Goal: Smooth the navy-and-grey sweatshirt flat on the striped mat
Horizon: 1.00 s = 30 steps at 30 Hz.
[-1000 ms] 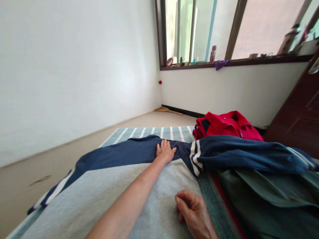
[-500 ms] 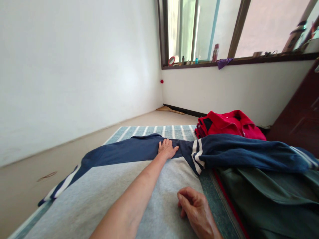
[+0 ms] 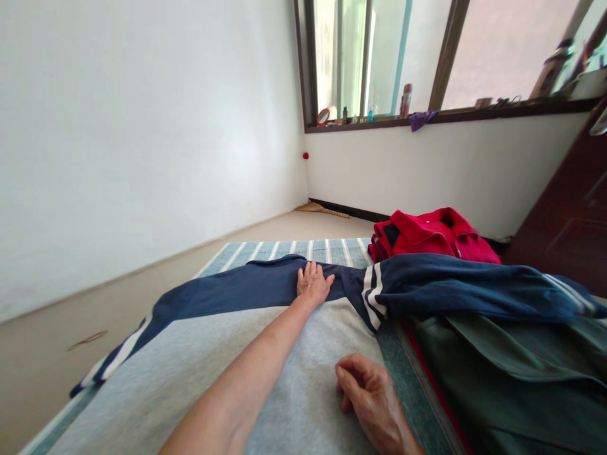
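Little has changed against the earlier frames: the left hand remains spread flat, palm down, on the navy shoulder band of the sweatshirt, grasping nothing. The right hand remains on the grey body near the mat's right edge, fingers curled under; whether they pinch cloth cannot be told. The sweatshirt lies spread across the mat, one striped cuff trailing over the left edge, the other sleeve draped across a green garment. A folded red garment sits at the far right corner.

Judgement: soft, light, limp knit that creases readily; best taken at shoulder seams or cuffs.
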Motion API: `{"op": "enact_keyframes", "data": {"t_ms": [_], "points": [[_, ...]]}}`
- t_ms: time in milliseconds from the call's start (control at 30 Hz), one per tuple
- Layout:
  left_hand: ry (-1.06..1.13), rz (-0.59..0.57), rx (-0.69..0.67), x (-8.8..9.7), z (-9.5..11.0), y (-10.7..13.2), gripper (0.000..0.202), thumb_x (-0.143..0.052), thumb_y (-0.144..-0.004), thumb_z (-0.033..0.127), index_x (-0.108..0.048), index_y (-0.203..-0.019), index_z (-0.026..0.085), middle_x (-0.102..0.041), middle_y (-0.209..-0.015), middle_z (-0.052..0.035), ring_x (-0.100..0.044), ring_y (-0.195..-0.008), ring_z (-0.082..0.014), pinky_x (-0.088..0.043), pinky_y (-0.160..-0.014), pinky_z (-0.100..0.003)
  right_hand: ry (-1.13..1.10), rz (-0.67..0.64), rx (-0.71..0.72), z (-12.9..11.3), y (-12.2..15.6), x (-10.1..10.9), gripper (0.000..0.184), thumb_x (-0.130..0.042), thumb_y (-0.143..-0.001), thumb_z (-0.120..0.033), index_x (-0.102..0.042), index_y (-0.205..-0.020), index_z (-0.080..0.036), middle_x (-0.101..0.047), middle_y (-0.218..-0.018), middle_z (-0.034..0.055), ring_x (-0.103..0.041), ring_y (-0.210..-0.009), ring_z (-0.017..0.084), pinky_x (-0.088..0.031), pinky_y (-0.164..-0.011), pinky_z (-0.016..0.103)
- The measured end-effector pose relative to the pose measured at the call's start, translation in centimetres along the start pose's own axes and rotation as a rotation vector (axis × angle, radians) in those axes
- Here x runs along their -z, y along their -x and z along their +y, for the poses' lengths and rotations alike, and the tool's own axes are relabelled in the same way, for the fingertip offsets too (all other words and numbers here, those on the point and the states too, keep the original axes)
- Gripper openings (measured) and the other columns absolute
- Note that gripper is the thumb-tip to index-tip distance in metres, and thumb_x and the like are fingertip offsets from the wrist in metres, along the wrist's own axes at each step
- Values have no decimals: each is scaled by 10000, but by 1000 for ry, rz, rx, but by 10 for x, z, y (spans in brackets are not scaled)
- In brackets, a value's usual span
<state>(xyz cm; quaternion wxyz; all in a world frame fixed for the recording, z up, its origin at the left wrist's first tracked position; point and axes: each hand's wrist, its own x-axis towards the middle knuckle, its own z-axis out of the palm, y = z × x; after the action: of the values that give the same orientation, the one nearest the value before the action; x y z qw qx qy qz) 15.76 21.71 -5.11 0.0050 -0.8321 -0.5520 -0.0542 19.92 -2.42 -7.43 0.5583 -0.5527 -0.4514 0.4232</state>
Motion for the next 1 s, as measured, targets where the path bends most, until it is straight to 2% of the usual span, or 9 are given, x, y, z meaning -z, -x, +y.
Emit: {"op": "enact_keyframes", "data": {"t_ms": [133,267,533,633,700,833,1000], "points": [[9,-86,15,1,-1,-6,724,-253,-946,574,-340,-1473,85,-232,-1583,-142,-155,-1470,-264,-164,-1169,-458,16,-19,4,2,0,2,251,-506,-885,-361,-624,-785,-163,-517,-572,-38,-527,-492,109,-366,-486,209],[11,-132,13,1,-2,-13,752,-254,-930,608,-334,-1479,100,-233,-1582,-145,-158,-1469,-275,-166,-1167,-473,23,-46,-4,8,-3,5,235,-518,-878,-357,-628,-805,-163,-535,-579,-33,-544,-496,114,-373,-485,208],[12,-64,-37,5,-2,-4,689,-284,-953,540,-348,-1459,77,-265,-1570,-161,-179,-1463,-270,-138,-1170,-454,-1,-18,-4,4,-2,3,245,-516,-877,-370,-619,-801,-162,-534,-585,-31,-537,-488,113,-370,-479,211],[31,-60,-112,4,3,-1,622,-279,-970,492,-344,-1464,120,-241,-1587,-105,-149,-1471,-212,-89,-1183,-403,14,-25,-2,2,-2,3,244,-520,-872,-369,-622,-793,-161,-532,-579,-31,-529,-484,112,-368,-479,212],[51,-91,-143,3,6,-2,591,-264,-976,485,-356,-1458,156,-247,-1588,-83,-158,-1469,-198,-112,-1180,-407,22,-20,2,2,-1,3,240,-517,-870,-361,-622,-789,-161,-532,-583,-30,-524,-484,110,-366,-479,212],[84,-159,-143,2,9,-7,592,-251,-971,512,-371,-1443,175,-261,-1580,-104,-182,-1465,-234,-166,-1159,-479,29,-16,-4,2,-1,3,229,-512,-865,-349,-611,-780,-161,-538,-594,-28,-523,-481,109,-365,-476,211],[102,-180,-141,5,7,-10,576,-272,-962,531,-382,-1431,213,-268,-1579,-97,-184,-1465,-224,-152,-1160,-484,30,-15,-1,3,-1,2,230,-502,-867,-344,-616,-798,-156,-529,-597,-31,-514,-488,107,-363,-479,212]]}}
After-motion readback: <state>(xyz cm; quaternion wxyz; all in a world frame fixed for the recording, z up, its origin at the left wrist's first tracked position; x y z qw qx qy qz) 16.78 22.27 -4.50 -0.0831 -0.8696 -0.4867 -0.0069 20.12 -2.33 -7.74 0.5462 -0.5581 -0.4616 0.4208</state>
